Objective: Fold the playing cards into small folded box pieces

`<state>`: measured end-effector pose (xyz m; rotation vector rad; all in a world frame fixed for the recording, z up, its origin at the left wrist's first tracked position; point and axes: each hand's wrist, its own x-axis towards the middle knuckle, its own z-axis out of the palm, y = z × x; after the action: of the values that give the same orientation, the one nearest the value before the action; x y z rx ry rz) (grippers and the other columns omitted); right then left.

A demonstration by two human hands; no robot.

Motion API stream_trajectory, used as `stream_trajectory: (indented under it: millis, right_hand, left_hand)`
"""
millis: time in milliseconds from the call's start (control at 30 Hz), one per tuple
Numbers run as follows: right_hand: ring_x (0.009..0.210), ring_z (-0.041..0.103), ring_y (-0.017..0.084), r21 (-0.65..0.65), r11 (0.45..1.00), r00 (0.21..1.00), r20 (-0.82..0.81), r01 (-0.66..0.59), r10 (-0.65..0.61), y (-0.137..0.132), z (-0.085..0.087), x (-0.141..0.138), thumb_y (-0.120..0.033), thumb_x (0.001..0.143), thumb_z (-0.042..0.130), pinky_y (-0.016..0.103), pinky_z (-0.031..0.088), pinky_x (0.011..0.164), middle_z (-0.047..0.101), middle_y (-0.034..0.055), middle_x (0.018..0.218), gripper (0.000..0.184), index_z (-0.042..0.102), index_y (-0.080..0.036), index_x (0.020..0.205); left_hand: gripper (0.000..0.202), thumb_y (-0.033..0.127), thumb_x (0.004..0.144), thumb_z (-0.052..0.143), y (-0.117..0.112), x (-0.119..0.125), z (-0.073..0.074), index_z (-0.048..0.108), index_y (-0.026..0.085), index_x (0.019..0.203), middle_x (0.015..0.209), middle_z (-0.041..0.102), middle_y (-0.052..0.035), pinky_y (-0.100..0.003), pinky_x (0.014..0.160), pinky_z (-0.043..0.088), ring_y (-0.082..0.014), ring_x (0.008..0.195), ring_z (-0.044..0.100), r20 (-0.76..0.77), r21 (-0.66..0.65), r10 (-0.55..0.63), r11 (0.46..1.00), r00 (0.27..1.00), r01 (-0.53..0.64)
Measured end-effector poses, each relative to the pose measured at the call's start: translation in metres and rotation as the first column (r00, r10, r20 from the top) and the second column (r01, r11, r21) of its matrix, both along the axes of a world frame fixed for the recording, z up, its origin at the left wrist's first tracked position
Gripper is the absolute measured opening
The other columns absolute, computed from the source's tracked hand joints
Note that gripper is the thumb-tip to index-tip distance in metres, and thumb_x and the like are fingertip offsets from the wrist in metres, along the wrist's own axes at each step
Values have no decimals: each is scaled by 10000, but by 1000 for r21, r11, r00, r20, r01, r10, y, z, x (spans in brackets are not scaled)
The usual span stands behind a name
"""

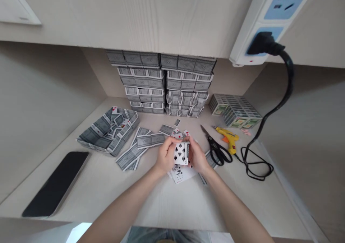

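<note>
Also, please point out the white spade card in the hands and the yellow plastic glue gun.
White spade card (180,154): head view, printed face.
Yellow plastic glue gun (230,135): head view, its body.

From the middle of my view, a dark-screened phone (56,183) lies flat at eight o'clock. Between one and two, I see a white power strip (275,23) with blue socket faces; a black plug (265,43) sits in its lower face, and a black cord (290,78) droops to loose loops near four. A white panel (16,6) shows at ten.
</note>
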<state>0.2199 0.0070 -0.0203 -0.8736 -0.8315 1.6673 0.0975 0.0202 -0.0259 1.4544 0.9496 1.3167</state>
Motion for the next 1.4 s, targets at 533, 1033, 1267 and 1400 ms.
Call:
stream_trajectory:
  millis: [533, 1033, 1267, 1400]
  right_hand:
    - [259, 461, 152, 97, 991, 917, 395, -95, 50, -4, 3, 6, -581, 826, 363, 244, 304, 236, 524, -35, 353, 443, 559, -184, 828]
    - [193, 274, 61, -87, 976, 975, 86, -200, 207, 4, 8, 18, -454, 827, 360, 170, 119, 223, 412, -44, 293, 410, 528, -164, 592]
    - [338, 557, 142, -106, 953, 956, 46, -284, 290, 2, 12, 18, -493, 852, 386, 175, 362, 271, 597, 29, 450, 426, 575, -119, 928]
    - [565, 672, 200, -39, 959, 960, 16, -279, 280, 1, 10, 16, -454, 839, 469, 270, 526, 460, 666, 67, 632, 389, 537, -119, 1025]
  left_hand:
    - [237, 232, 847, 348, 1, -6, 6, 567, 192, 927, 760, 612, -1, -231, 618, 396, -118, 624, 520, -211, 71, -34, 996, 977, 50]
    - [302, 293, 885, 334, 11, -11, 16, 587, 205, 1025, 1000, 648, -52, -274, 817, 423, -169, 928, 584, -419, 205, -100, 958, 902, 201]
    - [307, 279, 890, 324, 9, -11, 14, 577, 199, 1043, 985, 659, -60, -276, 803, 437, -160, 891, 602, -439, 245, -75, 949, 896, 200]
    - [310, 298, 894, 318, 8, -10, 14, 588, 195, 1006, 915, 673, -52, -258, 739, 446, -152, 816, 616, -404, 193, -87, 965, 911, 178]
